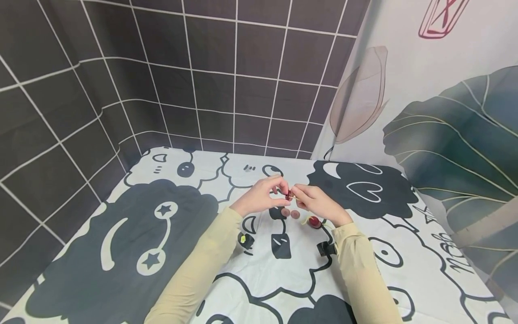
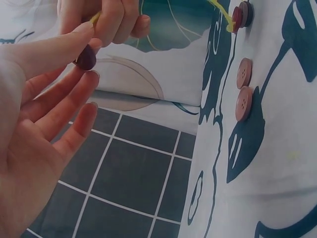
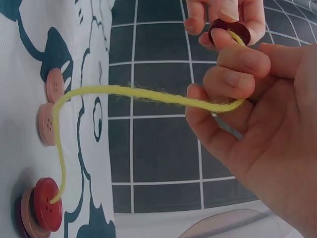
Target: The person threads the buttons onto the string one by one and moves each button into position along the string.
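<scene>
My left hand [image 1: 259, 196] pinches a dark red button [image 2: 86, 58] between thumb and fingers, above the table. My right hand [image 1: 317, 202] is close beside it, its curled fingers gripping yellow yarn [image 3: 133, 92]. The yarn meets the button's face at its middle; whether it passes through a hole cannot be told. From the right hand the yarn's other stretch runs down to a red button [image 3: 44, 198], which lies on top of a small stack of pink and dark buttons. Two pink buttons [image 2: 243, 101] lie side by side near the stack.
A white cloth [image 1: 259, 279] with black cartoon prints covers the table. A small yellow thing [image 1: 243, 239] lies on a dark patch left of the buttons. Behind stand a dark grid-patterned curtain [image 1: 214, 90] and a leaf-printed cloth [image 1: 465, 117].
</scene>
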Available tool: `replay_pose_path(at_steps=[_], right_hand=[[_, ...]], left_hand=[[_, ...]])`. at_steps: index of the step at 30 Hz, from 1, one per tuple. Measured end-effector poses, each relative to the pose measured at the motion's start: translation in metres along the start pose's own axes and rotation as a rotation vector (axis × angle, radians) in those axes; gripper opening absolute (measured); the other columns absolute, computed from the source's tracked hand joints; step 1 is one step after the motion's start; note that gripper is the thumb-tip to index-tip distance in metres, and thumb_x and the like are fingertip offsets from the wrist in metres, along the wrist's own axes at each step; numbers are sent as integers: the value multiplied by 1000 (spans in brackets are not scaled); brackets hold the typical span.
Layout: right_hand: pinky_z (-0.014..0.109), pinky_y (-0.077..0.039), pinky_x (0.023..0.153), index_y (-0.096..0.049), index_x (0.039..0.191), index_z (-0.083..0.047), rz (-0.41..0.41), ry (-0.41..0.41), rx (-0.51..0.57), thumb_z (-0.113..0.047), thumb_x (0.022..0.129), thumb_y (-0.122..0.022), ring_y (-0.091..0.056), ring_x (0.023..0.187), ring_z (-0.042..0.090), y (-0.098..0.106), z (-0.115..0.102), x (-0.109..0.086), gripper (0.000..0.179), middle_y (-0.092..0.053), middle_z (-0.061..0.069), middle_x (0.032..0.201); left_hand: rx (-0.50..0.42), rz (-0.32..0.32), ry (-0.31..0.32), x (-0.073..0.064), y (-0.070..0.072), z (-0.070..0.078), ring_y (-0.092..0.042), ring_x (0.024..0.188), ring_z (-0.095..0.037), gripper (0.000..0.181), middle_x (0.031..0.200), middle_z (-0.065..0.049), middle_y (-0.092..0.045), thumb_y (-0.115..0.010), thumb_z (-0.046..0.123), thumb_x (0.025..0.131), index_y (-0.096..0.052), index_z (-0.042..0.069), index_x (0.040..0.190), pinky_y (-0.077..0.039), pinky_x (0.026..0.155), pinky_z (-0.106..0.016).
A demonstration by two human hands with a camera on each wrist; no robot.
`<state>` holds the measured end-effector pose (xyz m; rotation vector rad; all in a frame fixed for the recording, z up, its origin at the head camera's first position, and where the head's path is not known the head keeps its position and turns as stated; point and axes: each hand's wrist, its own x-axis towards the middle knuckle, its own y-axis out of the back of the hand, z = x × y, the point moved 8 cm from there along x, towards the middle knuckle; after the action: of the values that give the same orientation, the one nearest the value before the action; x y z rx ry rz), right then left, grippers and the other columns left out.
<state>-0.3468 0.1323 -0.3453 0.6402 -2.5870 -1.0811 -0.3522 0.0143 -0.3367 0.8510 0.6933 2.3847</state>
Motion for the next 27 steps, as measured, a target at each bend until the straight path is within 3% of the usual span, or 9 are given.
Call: replay_pose_path(at_steps=[7,19,27], right_hand=[[24,-34,53,-60,90,-7,14,10,-46,-27,102,-46,-40,53,9,2,2,1,28,-41,-3,61],[24,-34,54,-62,92,-7,30,-9,-34,-23,102,-48,-39,54,11,6,0,-1,24,-42,-4,60],[23,-32,53,-64,89,-8,46,16,-69,-20,100,-50,-38,52,8,7,-3,-1,22,-42,-5,58]], left_hand=[[-2,3,3,-1,-1,-1,-61,94,-23,18,94,-1,-60,-76,15,83,-64,12,96,-49,85,-30],[-28,39,-66,1,1,5,-56,90,-14,4,95,-4,-61,-71,9,86,-69,6,89,-53,86,-43],[57,2,-46,1,-3,3,-55,86,-17,5,93,-3,-58,-64,12,92,-63,7,93,-50,79,-35]])
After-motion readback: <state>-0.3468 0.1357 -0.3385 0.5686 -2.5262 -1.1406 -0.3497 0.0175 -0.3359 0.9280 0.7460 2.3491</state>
